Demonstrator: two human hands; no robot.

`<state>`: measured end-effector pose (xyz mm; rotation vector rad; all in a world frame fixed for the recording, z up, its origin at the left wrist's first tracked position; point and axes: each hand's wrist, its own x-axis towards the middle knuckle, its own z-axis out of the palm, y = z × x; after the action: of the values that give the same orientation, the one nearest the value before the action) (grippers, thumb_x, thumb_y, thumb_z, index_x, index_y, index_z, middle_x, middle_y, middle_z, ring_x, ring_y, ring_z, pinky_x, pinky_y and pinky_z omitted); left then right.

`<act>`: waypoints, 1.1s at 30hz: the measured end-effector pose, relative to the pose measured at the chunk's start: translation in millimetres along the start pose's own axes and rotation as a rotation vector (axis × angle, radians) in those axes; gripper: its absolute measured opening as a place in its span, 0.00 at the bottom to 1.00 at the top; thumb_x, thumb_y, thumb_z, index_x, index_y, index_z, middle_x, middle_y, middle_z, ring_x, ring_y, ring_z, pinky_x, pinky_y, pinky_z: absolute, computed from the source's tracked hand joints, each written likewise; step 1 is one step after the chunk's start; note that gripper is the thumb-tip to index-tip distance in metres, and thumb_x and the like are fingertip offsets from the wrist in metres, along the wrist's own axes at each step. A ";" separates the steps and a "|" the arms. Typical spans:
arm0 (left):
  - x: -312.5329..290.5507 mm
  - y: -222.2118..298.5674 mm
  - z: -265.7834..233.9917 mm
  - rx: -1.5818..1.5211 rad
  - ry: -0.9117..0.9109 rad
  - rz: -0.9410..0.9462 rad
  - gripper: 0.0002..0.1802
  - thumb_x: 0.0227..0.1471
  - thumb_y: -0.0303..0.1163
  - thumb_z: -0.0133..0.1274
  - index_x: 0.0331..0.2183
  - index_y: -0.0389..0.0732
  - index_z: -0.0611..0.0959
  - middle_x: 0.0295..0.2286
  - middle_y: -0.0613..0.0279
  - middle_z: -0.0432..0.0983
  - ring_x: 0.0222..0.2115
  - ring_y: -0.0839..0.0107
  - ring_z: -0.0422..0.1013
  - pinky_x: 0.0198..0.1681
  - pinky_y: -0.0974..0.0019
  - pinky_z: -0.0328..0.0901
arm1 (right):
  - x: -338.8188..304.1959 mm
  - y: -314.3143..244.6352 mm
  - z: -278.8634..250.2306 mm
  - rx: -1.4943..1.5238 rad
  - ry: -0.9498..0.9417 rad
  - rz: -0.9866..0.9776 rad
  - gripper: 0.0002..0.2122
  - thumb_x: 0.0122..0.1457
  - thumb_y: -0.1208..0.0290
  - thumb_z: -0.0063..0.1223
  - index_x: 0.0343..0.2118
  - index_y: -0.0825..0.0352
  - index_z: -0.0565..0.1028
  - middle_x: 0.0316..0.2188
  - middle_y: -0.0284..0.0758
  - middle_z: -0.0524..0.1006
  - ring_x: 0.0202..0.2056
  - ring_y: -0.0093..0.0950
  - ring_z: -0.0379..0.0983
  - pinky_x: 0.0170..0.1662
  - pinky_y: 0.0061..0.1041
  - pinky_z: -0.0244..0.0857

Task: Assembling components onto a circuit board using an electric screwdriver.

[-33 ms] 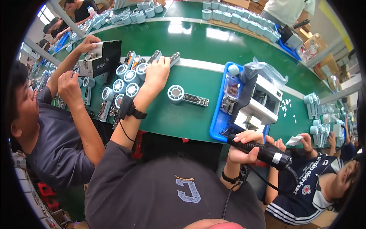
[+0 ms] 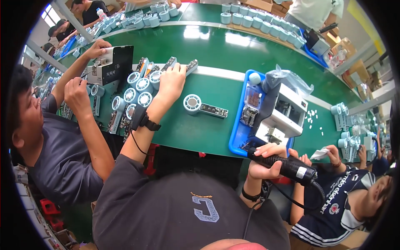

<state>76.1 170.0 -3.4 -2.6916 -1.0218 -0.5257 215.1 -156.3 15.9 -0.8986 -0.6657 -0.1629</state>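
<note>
Green bench: right fingers grip a white-labelled black tool; left fingers, grip unclear.

Black corded tool, tilted; pale-blue units, clustered.

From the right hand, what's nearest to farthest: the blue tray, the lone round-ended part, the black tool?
1. Black tool: held in the right hand.
2. Blue tray: just beyond that hand.
3. Lone round-ended part: left of the tray.

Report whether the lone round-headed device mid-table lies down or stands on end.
Lying down: the device has its long handle stretched along the green tabletop.
</note>
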 end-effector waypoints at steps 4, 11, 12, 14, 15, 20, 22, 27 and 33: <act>0.0 -11.0 -13.0 -0.170 0.018 0.030 0.12 0.55 0.32 0.61 0.40 0.38 0.79 0.35 0.57 0.76 0.41 0.53 0.76 0.43 0.54 0.72 | -4.6 -5.4 11.7 0.046 0.013 -0.018 0.23 0.62 0.56 0.47 0.46 0.75 0.64 0.18 0.38 0.67 0.15 0.29 0.67 0.20 0.24 0.67; -45.3 41.0 -124.4 -0.591 0.367 0.354 0.15 0.51 0.23 0.61 0.43 0.39 0.82 0.39 0.58 0.78 0.40 0.58 0.74 0.45 0.56 0.69 | -13.8 -6.4 -7.1 -0.068 -0.007 -0.003 0.26 0.61 0.59 0.49 0.54 0.75 0.59 0.19 0.38 0.68 0.14 0.29 0.65 0.18 0.23 0.66; -63.1 48.1 -132.8 -0.665 0.281 0.421 0.18 0.48 0.20 0.62 0.43 0.38 0.83 0.41 0.58 0.79 0.41 0.58 0.74 0.46 0.57 0.69 | -14.6 -7.2 -5.8 -0.067 -0.004 0.004 0.26 0.61 0.59 0.49 0.54 0.75 0.59 0.19 0.38 0.68 0.14 0.29 0.65 0.18 0.23 0.66; -94.2 59.9 -124.2 -0.693 0.155 0.456 0.18 0.47 0.21 0.63 0.43 0.38 0.83 0.40 0.58 0.79 0.41 0.58 0.75 0.46 0.57 0.69 | -12.9 -7.1 -7.6 -0.060 -0.073 0.015 0.27 0.62 0.58 0.49 0.54 0.74 0.58 0.19 0.38 0.68 0.14 0.29 0.65 0.19 0.24 0.66; -99.7 64.9 -118.2 -0.713 0.027 0.486 0.18 0.46 0.22 0.63 0.42 0.38 0.84 0.40 0.59 0.79 0.41 0.59 0.75 0.46 0.57 0.69 | -10.8 -10.5 -11.8 -0.071 -0.101 0.026 0.27 0.62 0.57 0.49 0.54 0.73 0.58 0.19 0.38 0.68 0.15 0.29 0.65 0.19 0.24 0.67; -131.7 72.4 -81.7 -0.732 -0.114 0.499 0.15 0.48 0.25 0.62 0.41 0.41 0.84 0.38 0.62 0.79 0.39 0.60 0.75 0.47 0.57 0.68 | 8.1 -24.0 -9.2 -0.170 -0.064 -0.110 0.29 0.63 0.51 0.48 0.57 0.67 0.57 0.20 0.38 0.68 0.18 0.29 0.67 0.21 0.28 0.68; -132.9 79.3 -75.6 -0.745 -0.092 0.458 0.14 0.47 0.26 0.63 0.40 0.41 0.85 0.37 0.63 0.79 0.39 0.61 0.75 0.47 0.58 0.68 | 28.1 -31.2 -15.4 -0.160 -0.073 -0.225 0.28 0.64 0.50 0.46 0.58 0.66 0.56 0.19 0.38 0.67 0.16 0.30 0.66 0.20 0.28 0.67; -135.3 84.1 -64.1 -0.696 0.020 0.378 0.14 0.45 0.28 0.68 0.38 0.42 0.86 0.36 0.65 0.79 0.37 0.63 0.75 0.46 0.59 0.65 | 64.8 -38.6 -16.5 -0.213 -0.046 -0.271 0.27 0.65 0.51 0.43 0.57 0.67 0.57 0.18 0.38 0.67 0.13 0.31 0.64 0.19 0.26 0.66; -138.7 85.0 -59.7 -0.758 -0.021 0.342 0.14 0.46 0.28 0.69 0.38 0.44 0.86 0.35 0.67 0.78 0.36 0.65 0.74 0.45 0.60 0.65 | 81.7 -7.2 -30.8 -0.346 -0.048 -0.216 0.25 0.64 0.56 0.40 0.54 0.72 0.56 0.16 0.39 0.67 0.12 0.31 0.65 0.17 0.27 0.66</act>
<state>21.9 5.5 -10.6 -3.4169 -0.3687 -0.9649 291.1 -173.2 56.1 -1.1634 -0.7927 -0.4614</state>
